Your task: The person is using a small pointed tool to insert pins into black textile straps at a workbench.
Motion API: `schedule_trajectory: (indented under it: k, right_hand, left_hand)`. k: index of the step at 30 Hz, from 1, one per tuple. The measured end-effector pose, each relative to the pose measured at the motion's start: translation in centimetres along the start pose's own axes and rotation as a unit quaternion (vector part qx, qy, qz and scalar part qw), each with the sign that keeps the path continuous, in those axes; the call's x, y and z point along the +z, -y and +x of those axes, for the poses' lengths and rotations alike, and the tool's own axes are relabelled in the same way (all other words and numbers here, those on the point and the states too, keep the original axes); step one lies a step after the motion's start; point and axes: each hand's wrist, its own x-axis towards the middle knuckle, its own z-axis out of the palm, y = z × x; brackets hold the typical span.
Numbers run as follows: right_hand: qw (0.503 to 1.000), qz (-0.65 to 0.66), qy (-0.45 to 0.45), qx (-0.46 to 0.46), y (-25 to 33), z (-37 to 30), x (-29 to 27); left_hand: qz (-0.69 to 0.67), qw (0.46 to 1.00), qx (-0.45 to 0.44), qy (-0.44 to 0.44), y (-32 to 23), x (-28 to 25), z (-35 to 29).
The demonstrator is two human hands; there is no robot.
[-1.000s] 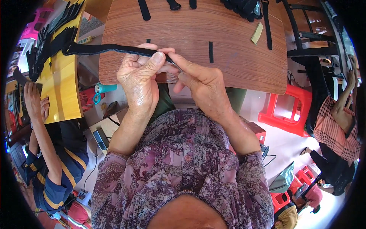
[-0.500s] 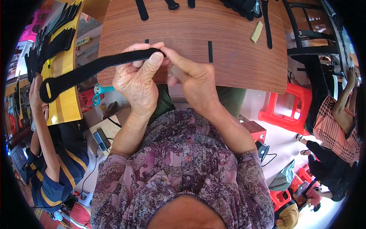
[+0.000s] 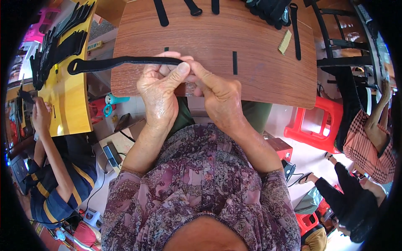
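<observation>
Between the thumb and fingers of my left hand (image 3: 161, 90) is a black fabric strap (image 3: 121, 63), held nearly level above the near edge of the table. Its rounded left end has a slot and sticks out past the table's left side. My right hand (image 3: 220, 92) is closed at the strap's other end, its fingertips meeting those of the left. That end is mostly hidden by the fingers. Beyond the hands, a short black strip (image 3: 235, 63) lies on the wooden table (image 3: 201, 35), with another small black piece (image 3: 166, 49) partly behind my left hand.
Several more black straps lie along the table's far side, including a long one (image 3: 295, 33) beside a yellowish piece (image 3: 285, 42) and a black pile (image 3: 268, 11). At left, a person works by a yellow table (image 3: 75, 113). A red stool (image 3: 316, 125) stands at right.
The strap has swung from slanting to almost level, its slotted end moving up and right. Both hands have shifted slightly right, and my right fingers have drawn in at the strap's end.
</observation>
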Motion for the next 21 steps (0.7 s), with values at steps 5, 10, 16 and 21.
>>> schedule_trajectory:
  k: [5,10,16,21]
  right_hand:
    - [0.99,-0.127,-0.001,-0.067,-0.6,-0.1,0.1]
    - [0.991,-0.119,-0.012,-0.063,-0.2,-0.1,0.6]
    - [0.988,-0.136,0.002,-0.067,-0.2,0.0,0.7]
    - [0.976,-0.195,-0.011,-0.096,-0.1,0.0,0.9]
  left_hand:
    - [-0.007,0.999,-0.021,-0.024,0.2,-0.1,-0.2]
    - [-0.064,0.997,-0.038,-0.033,0.0,-0.2,-0.5]
    - [-0.101,0.992,-0.05,-0.058,0.3,-0.3,0.0]
    - [-0.053,0.997,-0.021,-0.046,0.6,-1.3,0.2]
